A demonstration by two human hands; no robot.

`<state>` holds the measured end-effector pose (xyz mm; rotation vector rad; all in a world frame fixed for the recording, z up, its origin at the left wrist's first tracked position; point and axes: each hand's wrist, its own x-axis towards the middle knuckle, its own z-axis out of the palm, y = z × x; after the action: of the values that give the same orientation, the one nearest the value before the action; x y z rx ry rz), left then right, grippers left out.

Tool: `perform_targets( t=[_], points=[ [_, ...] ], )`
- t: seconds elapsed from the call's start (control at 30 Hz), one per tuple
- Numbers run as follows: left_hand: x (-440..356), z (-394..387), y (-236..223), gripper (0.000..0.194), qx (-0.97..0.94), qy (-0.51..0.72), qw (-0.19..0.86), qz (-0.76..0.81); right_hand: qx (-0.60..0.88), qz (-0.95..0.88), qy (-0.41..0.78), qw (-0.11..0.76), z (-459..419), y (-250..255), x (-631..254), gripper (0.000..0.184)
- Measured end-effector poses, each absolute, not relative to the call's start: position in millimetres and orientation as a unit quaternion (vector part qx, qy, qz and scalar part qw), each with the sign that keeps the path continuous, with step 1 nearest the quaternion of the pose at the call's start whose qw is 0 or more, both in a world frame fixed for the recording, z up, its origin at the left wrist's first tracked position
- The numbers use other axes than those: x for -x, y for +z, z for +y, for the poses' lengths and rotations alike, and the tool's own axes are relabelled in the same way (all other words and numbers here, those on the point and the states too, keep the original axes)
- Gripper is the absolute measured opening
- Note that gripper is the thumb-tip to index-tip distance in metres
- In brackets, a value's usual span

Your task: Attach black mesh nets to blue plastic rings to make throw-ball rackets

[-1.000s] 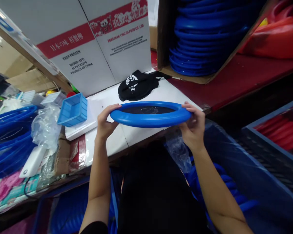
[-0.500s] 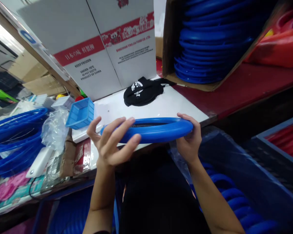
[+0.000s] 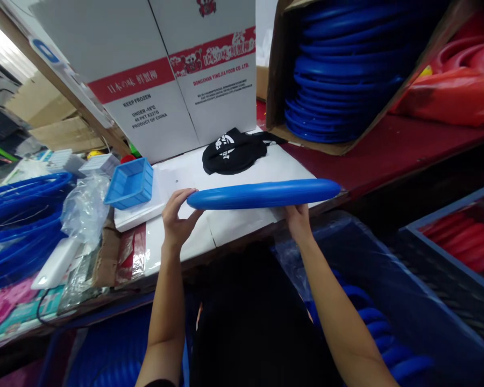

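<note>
A round blue plastic disc (image 3: pixel 262 194) is held nearly edge-on above the white work surface (image 3: pixel 229 228), so its inner side is hidden. My left hand (image 3: pixel 180 215) grips its left end, thumb below and fingers at the rim. At the lower right side, my right hand (image 3: pixel 298 220) holds the disc from beneath, its fingers mostly hidden by it. Behind the disc lies a flat black fabric piece (image 3: pixel 234 152) with white print and a strap.
A light-blue plastic basket (image 3: pixel 129 183) stands left, near a pile of blue rings (image 3: pixel 24 226). White printed cartons (image 3: pixel 145 80) rise behind. A cardboard box (image 3: pixel 278 80) of stacked blue rings is at back right. Crates (image 3: pixel 387 258) sit below right.
The disc has moved up and right and tilted, so its dark inner part no longer shows. My left hand's spread fingers have closed on the left rim; my right hand has shifted underneath.
</note>
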<state>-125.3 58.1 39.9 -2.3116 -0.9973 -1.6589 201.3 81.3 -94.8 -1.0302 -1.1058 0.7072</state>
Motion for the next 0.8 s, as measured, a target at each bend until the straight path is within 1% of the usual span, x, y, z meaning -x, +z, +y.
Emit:
perform_targets(
  t=[0.17,0.27,0.33,0.37,0.43,0.47,0.53,0.57,0.6,0.63,0.7,0.73,0.8],
  points=[
    [133.6,47.3,39.5,0.041,0.758,-0.545,0.081,-0.350,0.472,-0.478,0.335,0.661,77.3,-83.6,-206.4,0.055],
    [129.2,31.7,46.5,0.045,0.761,-0.550,0.073,-0.337,0.488,-0.501,0.338,0.629,73.6,-79.7,-208.0,0.055],
    [122.0,17.6,56.5,0.052,0.766,-0.561,0.064,-0.306,0.489,-0.531,0.345,0.601,71.6,-78.1,-208.4,0.060],
    [118.3,9.9,62.3,0.055,0.771,-0.563,0.059,-0.292,0.481,-0.544,0.354,0.589,69.9,-76.5,-208.1,0.065],
    [113.2,-5.6,73.5,0.059,0.780,-0.553,0.055,-0.287,0.470,-0.550,0.363,0.587,62.7,-68.5,-206.7,0.076],
    [112.4,-12.9,78.2,0.060,0.782,-0.546,0.064,-0.293,0.466,-0.549,0.351,0.598,55.9,-61.1,-205.6,0.078],
    [114.8,-26.1,84.9,0.059,0.788,-0.526,0.088,-0.309,0.455,-0.559,0.280,0.634,35.3,-38.0,-203.0,0.076],
    [117.4,-32.0,87.0,0.058,0.793,-0.516,0.098,-0.309,0.428,-0.578,0.221,0.658,22.1,-22.7,-201.7,0.082],
    [120.3,-37.6,88.5,0.057,0.801,-0.506,0.101,-0.303,0.393,-0.610,0.170,0.666,7.8,-5.6,-200.5,0.087],
    [123.2,-43.3,89.7,0.056,0.811,-0.497,0.099,-0.291,0.354,-0.652,0.126,0.658,-6.4,12.6,-199.3,0.085],
    [127.5,-55.2,91.6,0.053,0.827,-0.488,0.087,-0.265,0.277,-0.765,0.073,0.577,-31.3,48.4,-196.2,0.064],
    [128.8,-61.6,92.4,0.052,0.828,-0.489,0.081,-0.261,0.245,-0.800,0.055,0.545,-40.9,64.2,-194.0,0.063],
    [130.5,-74.4,93.1,0.047,0.817,-0.501,0.078,-0.274,0.223,-0.828,0.017,0.515,-54.2,88.6,-187.7,0.062]
  ],
)
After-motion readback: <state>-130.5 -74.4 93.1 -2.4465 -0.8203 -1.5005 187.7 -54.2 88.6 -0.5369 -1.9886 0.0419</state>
